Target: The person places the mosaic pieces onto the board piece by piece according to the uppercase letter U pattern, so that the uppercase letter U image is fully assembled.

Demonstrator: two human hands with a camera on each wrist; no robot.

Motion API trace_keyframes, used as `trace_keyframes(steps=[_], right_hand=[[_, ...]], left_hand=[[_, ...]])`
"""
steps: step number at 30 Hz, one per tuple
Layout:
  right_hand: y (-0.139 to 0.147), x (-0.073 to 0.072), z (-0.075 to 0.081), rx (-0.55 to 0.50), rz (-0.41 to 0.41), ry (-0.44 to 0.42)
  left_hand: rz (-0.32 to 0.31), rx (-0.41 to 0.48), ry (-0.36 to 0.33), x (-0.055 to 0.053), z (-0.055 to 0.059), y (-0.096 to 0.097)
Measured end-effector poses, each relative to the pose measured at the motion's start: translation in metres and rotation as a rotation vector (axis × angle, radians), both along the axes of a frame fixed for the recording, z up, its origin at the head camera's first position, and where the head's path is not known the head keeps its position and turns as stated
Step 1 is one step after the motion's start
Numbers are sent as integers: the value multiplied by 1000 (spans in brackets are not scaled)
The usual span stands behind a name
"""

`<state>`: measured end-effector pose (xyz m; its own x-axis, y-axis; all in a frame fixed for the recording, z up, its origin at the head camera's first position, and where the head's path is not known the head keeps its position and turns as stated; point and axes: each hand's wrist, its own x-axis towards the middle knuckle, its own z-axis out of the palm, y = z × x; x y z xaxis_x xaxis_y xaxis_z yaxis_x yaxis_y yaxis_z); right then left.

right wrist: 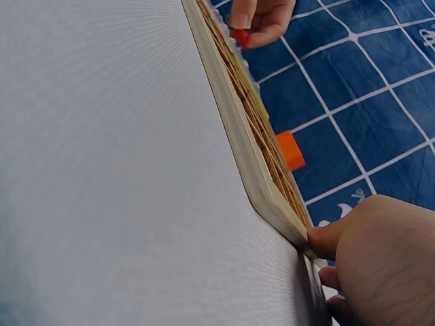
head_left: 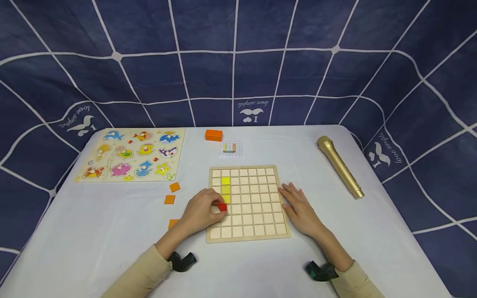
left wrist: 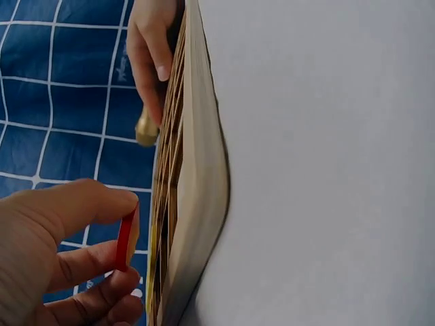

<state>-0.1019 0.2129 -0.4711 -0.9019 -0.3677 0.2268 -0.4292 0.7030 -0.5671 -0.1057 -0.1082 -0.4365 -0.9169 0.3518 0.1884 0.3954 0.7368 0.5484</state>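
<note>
Between thumb and fingertips, my left hand (head_left: pixel 201 210) pinches a small red square tile (head_left: pixel 222 207) over the left part of a wooden grid board (head_left: pixel 253 237). In the left wrist view the red tile (left wrist: pixel 126 242) is tilted on edge, raised off the board. Just beyond it, three yellow tiles (head_left: pixel 225 189) lie in a column of cells. My right hand (head_left: pixel 302 212) rests at the board's right edge, fingers loosely extended. Its thumb touches the board's side (right wrist: pixel 238 136) in the right wrist view; its other fingers are partly hidden there.
Loose orange tiles (head_left: pixel 169 199) lie left of the board, one partly behind the left forearm. Beyond the board are a printed pattern card (head_left: pixel 231 155) and an orange block (head_left: pixel 213 135). A sea-animal peg puzzle (head_left: pixel 112 145) lies at back left, a gold microphone (head_left: pixel 340 167) at right.
</note>
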Motion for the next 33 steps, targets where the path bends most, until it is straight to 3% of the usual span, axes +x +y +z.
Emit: trace_keyframes(steps=[11,17,23,27,33], right_hand=[[-1,0,1,2,-4,-4],[-1,0,1,0,-5,3],[-1,0,1,3,-10,-11],[-1,0,0,4,-10,-11],[-1,0,1,3,-5,-6]], left_hand=[[-26,-59,12,-2,-4,11],[-23,-44,32,-2,-6,12],[-23,-62,39,-1,-2,10],[10,-19,29,-2,11,-3],[55,158,-1,-5,23,-47]])
